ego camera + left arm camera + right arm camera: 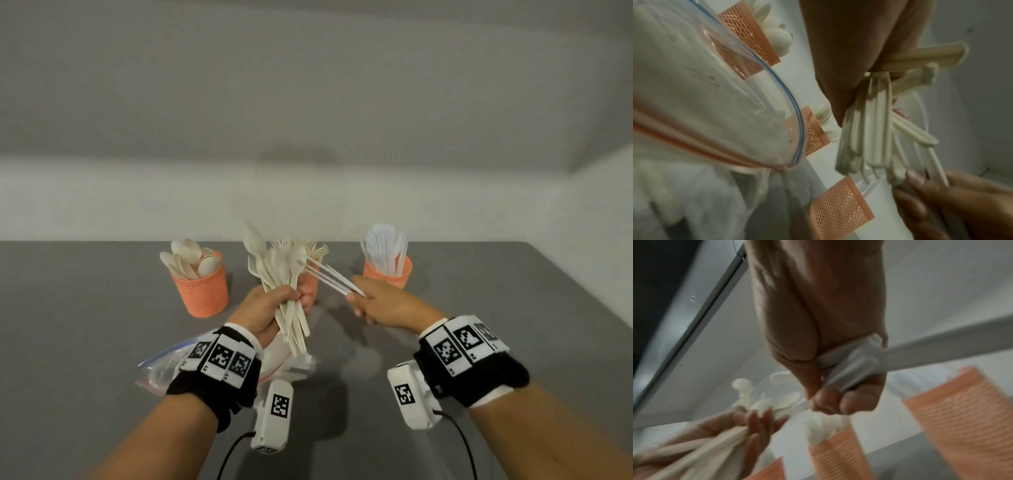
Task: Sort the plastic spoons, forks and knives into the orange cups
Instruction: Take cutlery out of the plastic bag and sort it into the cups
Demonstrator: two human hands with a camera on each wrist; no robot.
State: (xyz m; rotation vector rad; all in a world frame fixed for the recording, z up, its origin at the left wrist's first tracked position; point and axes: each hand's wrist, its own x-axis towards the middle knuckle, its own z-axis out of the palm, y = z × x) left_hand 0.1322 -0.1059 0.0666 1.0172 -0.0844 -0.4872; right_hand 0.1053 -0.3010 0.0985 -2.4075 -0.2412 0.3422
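Left hand grips the cutlery bundle upright, heads up; right hand pinches white knives slanting toward the bundle.

Middle orange cup sits almost wholly hidden behind the left hand and its cutlery bundle; zip bag half covered by that wrist; right wrist view smeared, cups there just orange blur

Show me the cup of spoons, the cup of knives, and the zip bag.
cup of spoons (205, 294), head view, mesh wall.
cup of knives (387, 275), head view, front wall.
zip bag (161, 365), head view, clear side.
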